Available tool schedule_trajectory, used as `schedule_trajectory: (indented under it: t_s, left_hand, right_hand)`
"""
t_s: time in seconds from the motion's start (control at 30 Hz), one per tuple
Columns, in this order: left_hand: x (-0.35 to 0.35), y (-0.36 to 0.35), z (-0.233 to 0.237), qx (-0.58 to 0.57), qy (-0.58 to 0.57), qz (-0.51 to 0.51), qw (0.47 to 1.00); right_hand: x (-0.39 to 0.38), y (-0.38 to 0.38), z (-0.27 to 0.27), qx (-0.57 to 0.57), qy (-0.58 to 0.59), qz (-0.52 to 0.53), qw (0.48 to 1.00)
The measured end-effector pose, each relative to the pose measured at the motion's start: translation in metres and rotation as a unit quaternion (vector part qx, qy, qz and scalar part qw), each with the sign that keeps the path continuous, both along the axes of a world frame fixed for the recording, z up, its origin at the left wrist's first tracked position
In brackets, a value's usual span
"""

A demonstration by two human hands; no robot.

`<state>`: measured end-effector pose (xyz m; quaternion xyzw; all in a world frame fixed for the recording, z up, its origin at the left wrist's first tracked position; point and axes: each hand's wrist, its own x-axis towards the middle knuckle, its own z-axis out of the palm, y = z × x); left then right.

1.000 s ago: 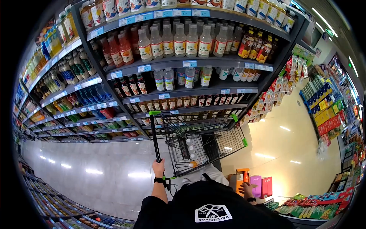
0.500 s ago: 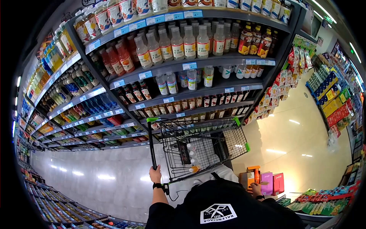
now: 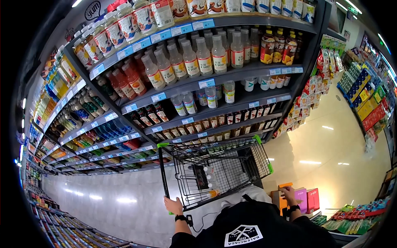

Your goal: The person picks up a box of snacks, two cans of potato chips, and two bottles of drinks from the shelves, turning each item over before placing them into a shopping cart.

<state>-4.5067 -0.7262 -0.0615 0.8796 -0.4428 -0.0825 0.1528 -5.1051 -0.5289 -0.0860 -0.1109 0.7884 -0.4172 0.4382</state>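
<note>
A black wire shopping cart (image 3: 231,159) with green corners stands in front of me. My left hand (image 3: 173,205) is closed around the near end of its dark handle bar (image 3: 163,175). Inside the cart, several small bottles lie in a row, among them one bottle with orange contents (image 3: 213,193). To the right, my right hand (image 3: 289,195) hovers by an orange box (image 3: 278,200), fingers partly bent and apart, with no object visible in them. Beside it stand a purple box (image 3: 300,200) and a red box (image 3: 313,201).
Tall drink shelves (image 3: 215,78) rise beyond the cart, filled with bottles and price tags. Hanging snack packets (image 3: 304,95) line the shelf end. Stacked cartons (image 3: 366,107) stand across the pale floor (image 3: 318,144). Packaged goods (image 3: 351,219) lie low at right.
My right hand has lifted slightly and moved right; the upright orange object beside it no longer shows. My left hand has slid lower along the handle. The view has shifted and tilted slightly.
</note>
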Motion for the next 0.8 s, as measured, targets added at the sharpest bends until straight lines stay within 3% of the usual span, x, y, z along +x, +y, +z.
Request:
schedule_trajectory:
  t_s: [0.07, 0.17, 0.27, 0.33, 0.4, 0.47, 0.53, 0.67, 0.8]
  left_hand:
    - [-0.011, 0.009, -0.004, -0.058, -0.027, -0.012, 0.998]
    - [-0.044, 0.017, 0.027, -0.007, -0.031, -0.02, 0.999]
    - [-0.047, 0.023, -0.014, -0.069, 0.1, -0.083, 0.989]
    - [-0.05, 0.026, -0.038, -0.034, 0.143, -0.122, 0.982]
    - [-0.064, 0.02, -0.026, 0.068, 0.267, -0.127, 0.953]
    - [-0.07, 0.025, -0.044, 0.095, 0.32, -0.146, 0.931]
    - [-0.081, 0.028, -0.031, 0.173, 0.31, -0.214, 0.91]
    - [-0.11, 0.03, 0.0, 0.199, 0.283, -0.252, 0.904]
    - [-0.128, 0.034, 0.003, 0.22, 0.273, -0.224, 0.909]
  right_hand:
    - [-0.006, -0.033, 0.016, -0.014, 0.062, 0.051, 0.997]
    - [-0.011, -0.093, 0.052, -0.064, 0.122, 0.114, 0.984]
    - [-0.02, -0.166, 0.074, -0.124, 0.205, 0.195, 0.951]
    - [-0.021, -0.22, 0.096, -0.137, 0.3, 0.282, 0.901]
    - [-0.006, -0.274, 0.148, -0.137, 0.35, 0.329, 0.866]
    - [0.0, -0.333, 0.157, -0.208, 0.358, 0.336, 0.846]
    - [0.019, -0.381, 0.201, -0.23, 0.34, 0.337, 0.847]
    - [0.031, -0.482, 0.22, -0.363, 0.334, 0.316, 0.81]
    - [0.035, -0.565, 0.192, -0.387, 0.423, 0.231, 0.786]
